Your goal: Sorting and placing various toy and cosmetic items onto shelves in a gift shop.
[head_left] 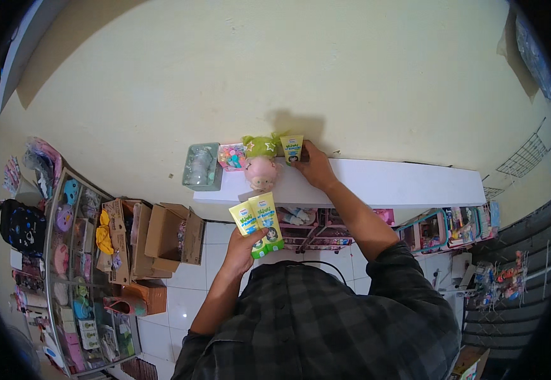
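Note:
In my left hand (240, 252), two yellow squeeze tubes (265, 212) with green caps are fanned side by side, caps downward, in front of the shelf's near edge. My right hand (316, 167) has its fingers closed around the side of a third yellow tube (292, 145), upright at the back of the white wall shelf (402, 183). Whether its lower end rests on the shelf I cannot tell. Just left of that tube sit a green-haired toy (259, 147) with star shapes and, nearer me, a round pink doll head (261, 173).
A green basket (188, 180) with clear-wrapped items and a box of colourful small pieces (232, 158) occupy the shelf's left end. Below stand open cardboard boxes (161, 237), a glass display case (66, 266) at left, and pink racks (301, 234) under the shelf.

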`<act>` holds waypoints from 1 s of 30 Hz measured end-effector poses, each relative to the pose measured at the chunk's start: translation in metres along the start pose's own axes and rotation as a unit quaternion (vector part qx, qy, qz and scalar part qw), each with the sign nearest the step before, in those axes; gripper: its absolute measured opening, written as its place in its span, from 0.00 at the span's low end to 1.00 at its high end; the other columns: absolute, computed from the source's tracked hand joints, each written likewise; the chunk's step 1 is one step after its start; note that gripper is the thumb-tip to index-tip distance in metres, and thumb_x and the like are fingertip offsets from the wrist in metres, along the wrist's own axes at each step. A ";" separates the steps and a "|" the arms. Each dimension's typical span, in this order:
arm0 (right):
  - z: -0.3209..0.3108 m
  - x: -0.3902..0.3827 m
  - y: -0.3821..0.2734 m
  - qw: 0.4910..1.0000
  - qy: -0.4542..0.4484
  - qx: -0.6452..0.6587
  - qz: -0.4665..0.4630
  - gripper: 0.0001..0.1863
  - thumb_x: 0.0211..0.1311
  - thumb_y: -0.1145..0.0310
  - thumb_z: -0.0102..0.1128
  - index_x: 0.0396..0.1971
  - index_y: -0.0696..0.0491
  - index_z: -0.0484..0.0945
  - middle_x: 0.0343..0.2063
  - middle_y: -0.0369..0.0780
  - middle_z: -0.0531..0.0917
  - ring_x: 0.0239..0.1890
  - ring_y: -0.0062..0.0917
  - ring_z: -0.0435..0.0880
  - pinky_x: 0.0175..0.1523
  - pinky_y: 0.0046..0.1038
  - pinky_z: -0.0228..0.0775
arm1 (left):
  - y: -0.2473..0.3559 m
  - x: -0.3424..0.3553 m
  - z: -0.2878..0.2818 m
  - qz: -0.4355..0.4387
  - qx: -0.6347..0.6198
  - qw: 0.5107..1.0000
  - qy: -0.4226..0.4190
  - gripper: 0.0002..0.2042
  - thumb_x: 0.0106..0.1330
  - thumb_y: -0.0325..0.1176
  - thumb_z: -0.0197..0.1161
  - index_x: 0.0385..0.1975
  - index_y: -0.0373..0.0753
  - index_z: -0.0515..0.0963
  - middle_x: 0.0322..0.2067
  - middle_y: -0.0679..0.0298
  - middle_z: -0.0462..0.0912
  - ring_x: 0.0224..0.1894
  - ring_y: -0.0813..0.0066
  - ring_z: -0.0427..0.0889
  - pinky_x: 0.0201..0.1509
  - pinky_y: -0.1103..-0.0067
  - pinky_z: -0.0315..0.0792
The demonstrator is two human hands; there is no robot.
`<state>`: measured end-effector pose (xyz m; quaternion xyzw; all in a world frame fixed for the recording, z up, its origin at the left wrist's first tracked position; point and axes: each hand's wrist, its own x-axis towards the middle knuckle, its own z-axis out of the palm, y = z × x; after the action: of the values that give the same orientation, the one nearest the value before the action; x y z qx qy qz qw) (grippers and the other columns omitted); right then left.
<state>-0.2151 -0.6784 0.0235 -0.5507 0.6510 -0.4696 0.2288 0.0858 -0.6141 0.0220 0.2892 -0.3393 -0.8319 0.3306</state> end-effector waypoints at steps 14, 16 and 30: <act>-0.003 -0.024 0.003 0.988 0.147 0.043 -0.035 0.29 0.59 0.75 0.74 0.61 0.55 0.75 0.49 0.45 0.87 0.49 0.32 0.88 0.57 0.31 0.79 | 0.000 0.010 -0.014 -0.011 0.008 1.000 -0.005 0.19 0.71 0.18 0.62 0.61 0.29 0.75 0.54 0.52 0.85 0.54 0.62 0.87 0.58 0.66 0.83; -0.008 -0.049 -0.019 0.980 0.192 0.047 -0.009 0.28 0.60 0.73 0.75 0.60 0.54 0.76 0.47 0.44 0.87 0.46 0.29 0.88 0.54 0.29 0.79 | -0.007 0.012 -0.018 -0.016 0.007 1.000 0.005 0.19 0.70 0.18 0.62 0.60 0.29 0.75 0.54 0.53 0.86 0.54 0.63 0.87 0.58 0.67 0.83; 0.012 -0.124 -0.049 0.937 -0.213 0.250 0.119 0.23 0.68 0.71 0.71 0.59 0.60 0.75 0.47 0.41 0.86 0.46 0.21 0.86 0.52 0.28 0.80 | -0.022 0.026 -0.014 0.008 0.029 0.999 0.044 0.11 0.78 0.29 0.61 0.56 0.34 0.77 0.48 0.57 0.87 0.47 0.67 0.88 0.53 0.70 0.84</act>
<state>-0.1445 -0.5648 0.0328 -0.4815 0.5092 -0.4580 0.5469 0.0719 -0.6262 -0.0094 0.3327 -0.3508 -0.8054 0.3429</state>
